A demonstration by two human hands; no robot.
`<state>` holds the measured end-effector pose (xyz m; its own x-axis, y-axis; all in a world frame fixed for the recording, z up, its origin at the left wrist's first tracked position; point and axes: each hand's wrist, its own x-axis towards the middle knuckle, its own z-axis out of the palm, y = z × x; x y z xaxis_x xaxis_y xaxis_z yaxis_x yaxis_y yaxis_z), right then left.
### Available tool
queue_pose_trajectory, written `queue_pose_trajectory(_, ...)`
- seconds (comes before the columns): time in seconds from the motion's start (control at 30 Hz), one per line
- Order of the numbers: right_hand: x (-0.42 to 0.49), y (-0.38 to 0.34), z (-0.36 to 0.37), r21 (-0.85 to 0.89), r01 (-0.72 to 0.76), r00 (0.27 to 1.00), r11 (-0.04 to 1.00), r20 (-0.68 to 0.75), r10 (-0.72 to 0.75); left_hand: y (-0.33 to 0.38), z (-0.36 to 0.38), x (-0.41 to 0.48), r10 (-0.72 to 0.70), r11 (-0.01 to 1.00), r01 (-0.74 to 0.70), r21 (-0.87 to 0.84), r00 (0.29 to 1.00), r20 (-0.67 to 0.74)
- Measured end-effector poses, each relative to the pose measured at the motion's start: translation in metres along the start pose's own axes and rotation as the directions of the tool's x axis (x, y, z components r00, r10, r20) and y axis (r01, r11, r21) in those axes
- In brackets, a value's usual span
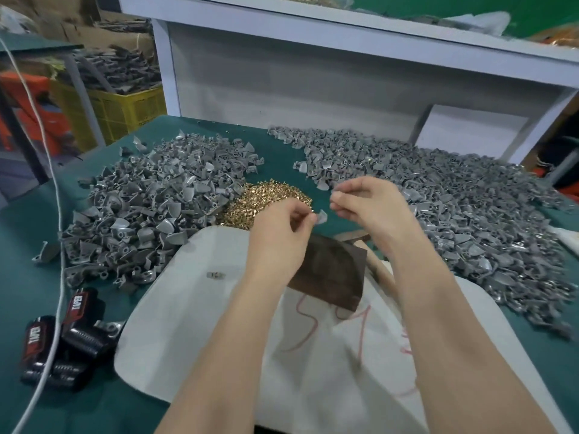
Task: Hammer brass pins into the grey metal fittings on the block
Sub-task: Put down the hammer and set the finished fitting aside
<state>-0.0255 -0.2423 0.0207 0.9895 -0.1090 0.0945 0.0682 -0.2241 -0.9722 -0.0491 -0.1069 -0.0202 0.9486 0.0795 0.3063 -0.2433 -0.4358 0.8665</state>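
Green tabletop (28,277); left hand (282,228) pinches grey fitting (321,216) jutting rightward, blurred.

The table (28,270) is covered in deep teal green. Two heaps of fittings, the left heap (150,208) and the right heap (454,202), are dull matt grey with paler silvery glints. The brass pins (269,195) make a bright golden-yellow mound. The block (332,270) is dark brown with faint darker streaks. The cloth (194,324) is off-white, scrawled with thin red marks (313,324). One fitting (322,216), pinched in the left hand (282,223), is pale grey. The small gadgets (62,349) are black, with red bands and white lettering. The cord (58,220) is white. Behind, the crate (125,111) is yellow and the shelf (344,29) is pale lilac-white.
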Motion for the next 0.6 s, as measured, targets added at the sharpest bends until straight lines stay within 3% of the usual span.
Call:
queue_pose_trajectory(0.1, -0.021, 0.011, -0.014, 0.051, -0.039, 0.999, 0.998, 0.007, 0.039, 0.000, 0.005, -0.004, -0.017, 0.939, -0.017, 0.344, 0.995, 0.097)
queue_pose_trajectory(0.2, -0.030, 0.020, -0.012, 0.077, -0.034, 0.999, 0.996, 0.002, 0.034, 0.000, 0.004, -0.005, -0.042, 0.896, -0.004, 0.444, 0.995, 0.093)
queue_pose_trajectory(0.27, -0.031, 0.025, -0.007, -0.148, 0.055, 0.998, 0.987, -0.016, -0.059, 0.001, 0.003, -0.005, -0.054, 0.894, -0.002, 0.447, 0.992, 0.112)
queue_pose_trajectory(0.37, -0.033, 0.029, 0.001, -0.530, 0.200, 0.978, 0.824, 0.058, -0.200, 0.003, 0.003, -0.005, -0.042, 0.891, -0.020, 0.453, 0.991, 0.127)
queue_pose_trajectory(0.6, -0.036, 0.024, 0.010, -0.742, 0.261, 0.955, 0.617, 0.107, -0.276, 0.002, 0.002, -0.004, -0.024, 0.883, -0.046, 0.467, 0.989, 0.143)
